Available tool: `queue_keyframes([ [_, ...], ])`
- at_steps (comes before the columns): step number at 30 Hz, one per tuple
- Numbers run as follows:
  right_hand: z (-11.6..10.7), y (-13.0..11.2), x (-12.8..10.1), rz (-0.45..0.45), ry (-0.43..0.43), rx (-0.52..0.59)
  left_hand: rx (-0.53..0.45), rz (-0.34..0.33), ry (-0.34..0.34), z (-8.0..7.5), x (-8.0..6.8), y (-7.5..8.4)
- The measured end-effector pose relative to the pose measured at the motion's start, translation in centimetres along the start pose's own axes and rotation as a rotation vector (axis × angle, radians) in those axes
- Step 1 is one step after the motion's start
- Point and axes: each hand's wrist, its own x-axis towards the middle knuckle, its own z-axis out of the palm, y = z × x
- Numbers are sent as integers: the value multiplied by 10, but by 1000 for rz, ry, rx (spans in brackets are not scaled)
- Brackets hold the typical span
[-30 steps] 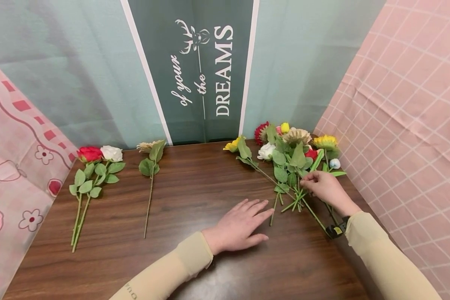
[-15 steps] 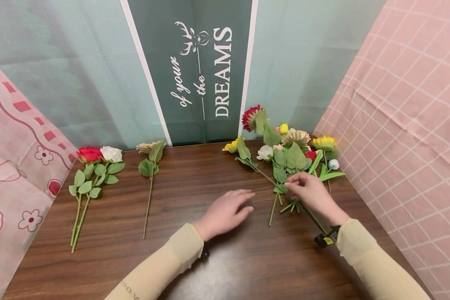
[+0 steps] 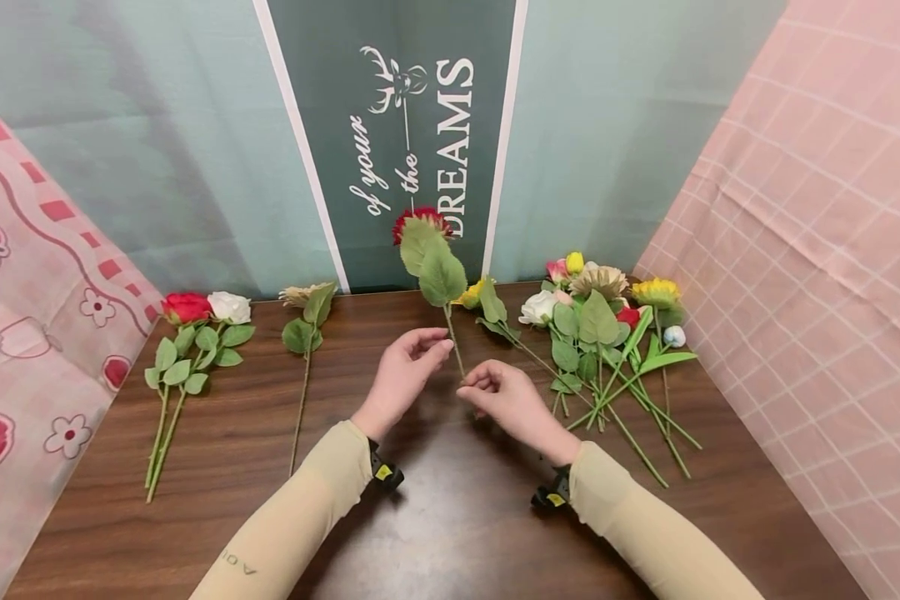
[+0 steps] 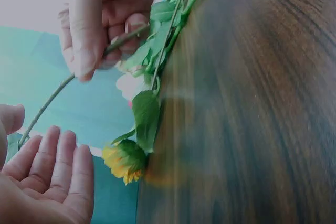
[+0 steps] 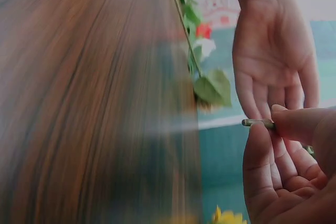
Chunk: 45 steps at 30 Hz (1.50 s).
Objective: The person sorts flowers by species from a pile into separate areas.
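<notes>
A red flower (image 3: 422,223) with two broad green leaves stands raised and tilted above the middle of the table. My right hand (image 3: 512,403) pinches its thin stem (image 4: 50,100) near the lower end between thumb and fingertips. In the right wrist view, the cut stem tip (image 5: 253,123) pokes out past that pinch. Just beside the stem, higher up, is my left hand (image 3: 401,372); in the left wrist view its fingers (image 4: 63,169) are straight and the thumb stays apart, so the stem passes by without being gripped. A yellow flower (image 3: 471,293) lies behind, partly covered by the leaves.
A heap of mixed flowers (image 3: 596,325) lies at the table's right, stems crossing toward the front. At the left lie a red rose (image 3: 187,307) and a white rose (image 3: 229,307). A beige flower (image 3: 306,297) lies alone beside them. Fabric hangs behind and on both sides.
My right hand has lifted the red flower from the right-hand heap and brought it left to the middle. My left hand has risen from the tabletop to beside the stem.
</notes>
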Motion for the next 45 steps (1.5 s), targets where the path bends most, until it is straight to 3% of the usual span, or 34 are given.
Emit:
queue_keyframes([
  [6,23,-8,6,-14,-37,27,-106,-18,56,-10,1,0],
  [15,40,-12,11,-32,-83,-22,-70,-86,39,-30,0,0],
  [18,40,-12,12,-49,-81,-88,58,-87,35,-48,0,-3],
  [25,25,-12,16,-102,-83,-247,632,-55,30,-117,-5,-7],
  [30,23,-8,21,-104,-124,-299,896,-72,11,-147,-9,-14],
  [36,28,-4,24,-124,-163,-343,1016,-75,-41,-151,-11,-29],
  [42,29,-4,24,-141,-176,-367,1074,19,-18,-146,-15,-33],
  [45,25,-3,24,-136,-175,-372,1095,12,-16,-145,-17,-31],
])
